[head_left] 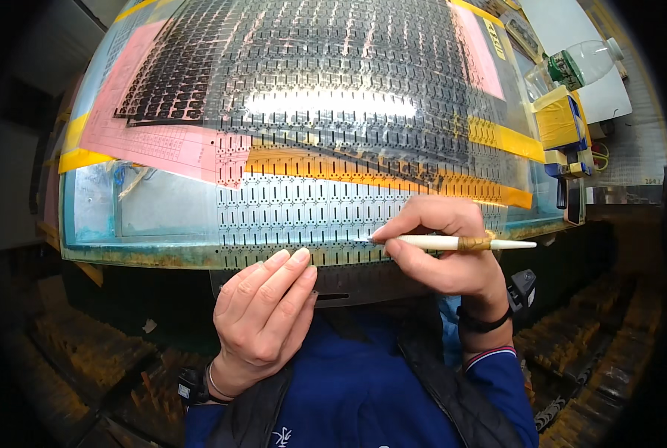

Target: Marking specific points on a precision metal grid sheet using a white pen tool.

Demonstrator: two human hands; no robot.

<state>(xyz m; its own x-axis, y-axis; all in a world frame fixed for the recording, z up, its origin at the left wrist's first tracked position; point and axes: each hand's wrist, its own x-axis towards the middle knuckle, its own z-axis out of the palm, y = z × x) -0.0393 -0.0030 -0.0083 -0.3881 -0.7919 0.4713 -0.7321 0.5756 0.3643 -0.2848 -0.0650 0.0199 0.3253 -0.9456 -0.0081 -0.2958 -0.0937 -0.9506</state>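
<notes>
At the counter's (94, 250) near edge, the right hand (453, 250) has its fingers clamped on a white pen-like tool (453, 243) whose tip touches the perforated sheet (288, 209), while the left hand (266, 317) rests flat there, fingers together, holding nothing.

Pen-like tool (453, 243): slim and cream-white, with a brownish-gold band past its middle, lying almost level at centre right of the frame, fine tip pointing left and touching the sheet, pinched between thumb and fingers. Patterned sheet (288, 205): thin, clear and glossy, printed with rows of small dark marks, spread flat across the upper and middle frame, near edge at centre, bright glare across its middle, fingertips resting on its lower edge at centre.
</notes>
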